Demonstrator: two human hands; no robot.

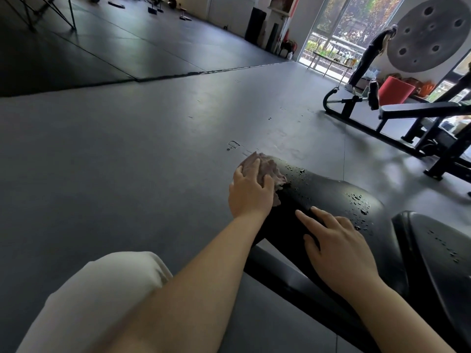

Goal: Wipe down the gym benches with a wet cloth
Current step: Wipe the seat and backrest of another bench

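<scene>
While the bench pad point(328, 200) is partly wet: cloth point(270, 169) at its far end, under the left hand point(248, 193).

Item: black padded gym bench, long axis running from lower right, near the wearer, up and left to a rounded far end; water beads sit along its top. Cloth, pinkish, bunched, lies on that far end, draping toward the left edge. Left hand presses it flat with spread fingers, likely to keep wet fabric bearing on the vinyl for a stroke along the pad; whether the fingertips curl round the cloth's far fold cannot be told. Right hand point(336, 247) rests flat on the pad's near section, fingers straight, holding nothing, apparently bracing the body. A second bench point(418, 108) stands well apart at right, seemingly untouched.
</scene>
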